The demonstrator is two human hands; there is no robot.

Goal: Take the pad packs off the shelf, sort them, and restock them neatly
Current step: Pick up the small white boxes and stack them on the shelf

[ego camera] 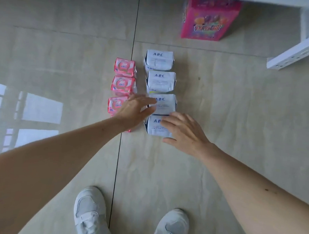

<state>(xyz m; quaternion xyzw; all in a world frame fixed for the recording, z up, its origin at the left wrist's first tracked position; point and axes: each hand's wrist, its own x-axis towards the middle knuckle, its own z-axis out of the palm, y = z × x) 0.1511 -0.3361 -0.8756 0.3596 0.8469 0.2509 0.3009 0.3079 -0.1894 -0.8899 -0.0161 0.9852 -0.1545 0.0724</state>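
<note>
My left hand lies flat with fingers straight, its tips touching the left edge of the third white pack from the far end, gripping nothing; my right hand is spread open too, fingers resting on the nearest white pack, thumb on the floor just in front of it; taking that nearest white pack as my mark, the other white packs run away from me in one column beyond it, four in all, and the pink packs form a second column just to its left, the nearest ones partly hidden under my left wrist; the white shelf stands well off to the far right of it, with a pink box beyond the column's far end; I judge the sorting is done and I am squaring up the white column; next I must gather packs in a firm grip and carry them to the shelf, colour by colour.
</note>
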